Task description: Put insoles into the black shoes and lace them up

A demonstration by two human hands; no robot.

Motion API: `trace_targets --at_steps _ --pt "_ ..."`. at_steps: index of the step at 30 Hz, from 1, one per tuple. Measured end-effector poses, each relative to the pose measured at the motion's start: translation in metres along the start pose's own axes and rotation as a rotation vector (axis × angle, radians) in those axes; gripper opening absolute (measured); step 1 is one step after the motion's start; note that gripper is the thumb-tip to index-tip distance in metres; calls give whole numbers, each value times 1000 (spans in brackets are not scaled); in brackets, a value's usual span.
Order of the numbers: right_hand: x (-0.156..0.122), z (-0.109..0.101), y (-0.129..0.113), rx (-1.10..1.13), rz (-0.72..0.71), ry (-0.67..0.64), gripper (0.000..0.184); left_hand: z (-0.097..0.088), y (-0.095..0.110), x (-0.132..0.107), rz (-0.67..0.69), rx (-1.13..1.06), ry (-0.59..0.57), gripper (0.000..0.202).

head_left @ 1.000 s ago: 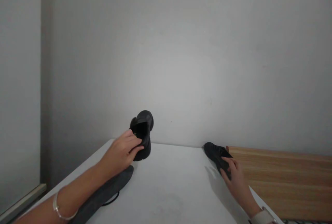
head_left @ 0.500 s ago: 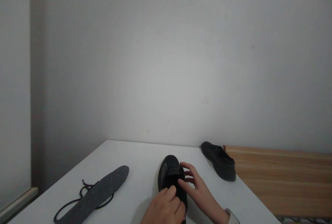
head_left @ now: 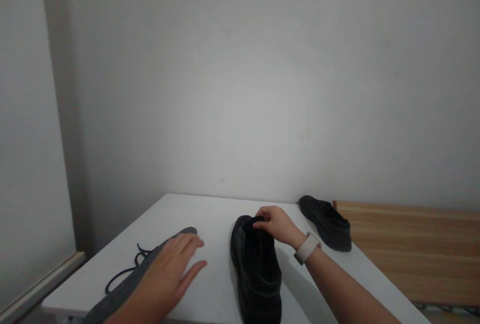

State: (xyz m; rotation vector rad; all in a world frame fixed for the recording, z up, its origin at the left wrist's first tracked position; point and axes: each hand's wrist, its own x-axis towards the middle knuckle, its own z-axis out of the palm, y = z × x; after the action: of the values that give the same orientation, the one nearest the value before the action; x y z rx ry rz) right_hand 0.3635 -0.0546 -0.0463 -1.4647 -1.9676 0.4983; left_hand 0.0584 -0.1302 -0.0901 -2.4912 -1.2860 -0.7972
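Observation:
A black shoe [head_left: 258, 274] stands on the white table in front of me, its heel toward me and its opening facing up. My right hand [head_left: 275, 223], with a pale band on the wrist, pinches the shoe's tongue near the toe end. To the left, my left hand [head_left: 176, 259] is open, fingers stretched out, over a grey insole [head_left: 131, 281] and hiding part of it. Whether that hand touches the insole I cannot tell. Beneath the insole a black shoelace [head_left: 122, 273] sticks out in a loop.
Another black shoe [head_left: 328, 224] rests at the table's back right edge. The white table [head_left: 213, 214] backs onto a pale wall [head_left: 240, 89]. A wooden panel [head_left: 397, 259] runs along the right, beyond the table edge.
My left hand has left the shoe and moved left over the insole, opening. My right hand has shifted onto the tongue and closed on it. The view has tilted slightly, showing more of the shoe.

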Motion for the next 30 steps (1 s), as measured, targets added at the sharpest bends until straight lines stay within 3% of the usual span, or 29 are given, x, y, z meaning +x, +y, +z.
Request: trace_targets --at_steps 3,7,10,15,19,22,24,27,29,30 --pt "18 5 7 75 76 -54 18 -5 -50 -9 -312 146 -190 30" --pt "29 14 13 209 163 -112 26 1 -85 -25 -465 205 -323 30" --pt "23 15 16 292 172 -115 31 11 -96 -32 -487 86 -299 31" --pt "2 5 15 334 82 -13 35 11 -96 -21 -499 -137 -121 29" --pt "-22 -5 -8 318 -23 266 35 -17 -62 -5 -540 -373 37 24" --pt "-51 -6 -46 349 -196 401 23 -41 -14 8 -605 -803 157 35" --pt "-74 -3 -78 356 -262 257 23 -53 22 18 -645 -998 194 47" --pt "-102 -1 -119 330 -357 55 58 -62 73 36 -565 -1152 258 49" --pt "-111 -4 -134 326 -344 -12 67 -65 96 45 -478 -1267 209 44" --pt "-113 -6 -137 319 -326 -11 62 -65 103 49 -431 -1318 173 43"
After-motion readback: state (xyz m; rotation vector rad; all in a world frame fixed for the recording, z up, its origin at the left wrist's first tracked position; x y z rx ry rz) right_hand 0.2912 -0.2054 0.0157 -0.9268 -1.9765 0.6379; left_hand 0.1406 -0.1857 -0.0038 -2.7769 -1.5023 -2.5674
